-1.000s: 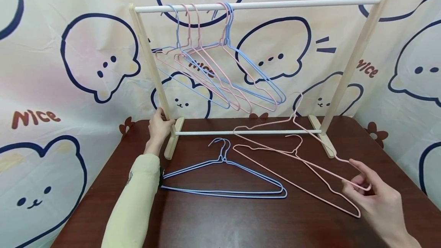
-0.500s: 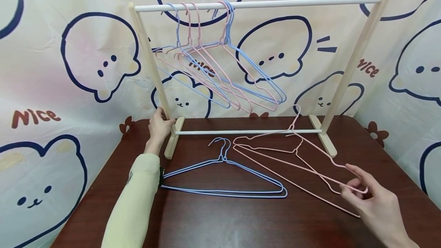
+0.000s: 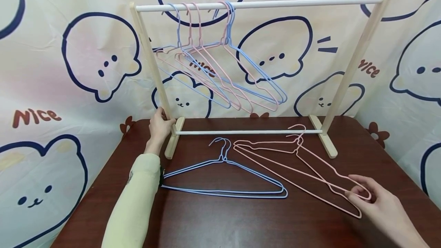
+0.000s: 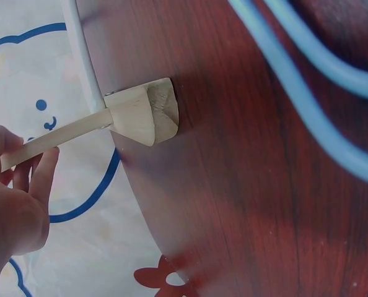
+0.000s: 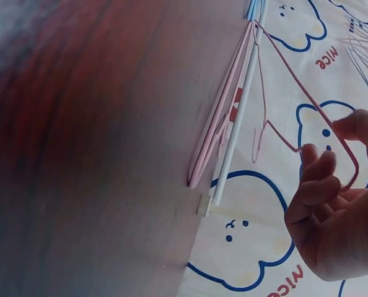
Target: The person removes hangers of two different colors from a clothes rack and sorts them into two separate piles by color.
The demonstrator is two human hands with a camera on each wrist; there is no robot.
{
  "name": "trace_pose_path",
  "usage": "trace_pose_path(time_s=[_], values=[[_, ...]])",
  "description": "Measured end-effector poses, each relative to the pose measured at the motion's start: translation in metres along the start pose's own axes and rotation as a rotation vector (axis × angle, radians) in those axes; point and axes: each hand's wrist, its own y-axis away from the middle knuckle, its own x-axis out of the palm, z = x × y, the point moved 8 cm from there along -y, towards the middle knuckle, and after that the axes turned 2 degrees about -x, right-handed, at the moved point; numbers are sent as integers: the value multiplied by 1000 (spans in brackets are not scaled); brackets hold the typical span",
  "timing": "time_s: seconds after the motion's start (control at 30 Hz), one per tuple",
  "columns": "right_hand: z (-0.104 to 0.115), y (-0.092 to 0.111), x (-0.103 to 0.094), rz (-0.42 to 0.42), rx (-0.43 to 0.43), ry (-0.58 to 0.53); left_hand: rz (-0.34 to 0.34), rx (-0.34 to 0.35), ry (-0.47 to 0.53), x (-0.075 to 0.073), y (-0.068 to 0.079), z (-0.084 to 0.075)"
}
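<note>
My left hand (image 3: 160, 128) grips the left wooden post (image 3: 152, 62) of a hanger rack, low down near its foot. In the left wrist view, thumb and fingers close round that post (image 4: 66, 132). My right hand (image 3: 379, 199) pinches a pink wire hanger (image 3: 320, 158) by its right corner. That hanger's hook points to the back, and its far side overlaps a second pink hanger (image 3: 360, 212) lying on the table. The right wrist view shows the held hanger (image 5: 308, 94) slanting up from the table, the corner between thumb and fingers.
Two blue hangers (image 3: 224, 193), nearly stacked, lie on the brown table (image 3: 220, 225) left of the pink ones. Several pink and blue hangers (image 3: 255, 64) hang from the left half of the rack's white top rail (image 3: 303, 2). A patterned cloth (image 3: 96, 56) stands behind.
My right hand has lowered the pink hanger toward the table, its hook dropping beside the other pink hanger's hook. My left hand has stayed on the post.
</note>
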Motion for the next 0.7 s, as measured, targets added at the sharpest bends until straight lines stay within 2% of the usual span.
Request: trace_pose_path(time_s=[0.13,0.3,0.47,0.7], values=[[-11,-4,8,144,55,39,1,-8,3,-1,1,0],[-18,-7,16,264,32,75,6,-9,4,-1,1,1],[-26,-8,24,348,-3,107,7,-16,2,-1,1,1],[-38,-12,31,383,-17,199,7,-15,3,0,0,1]])
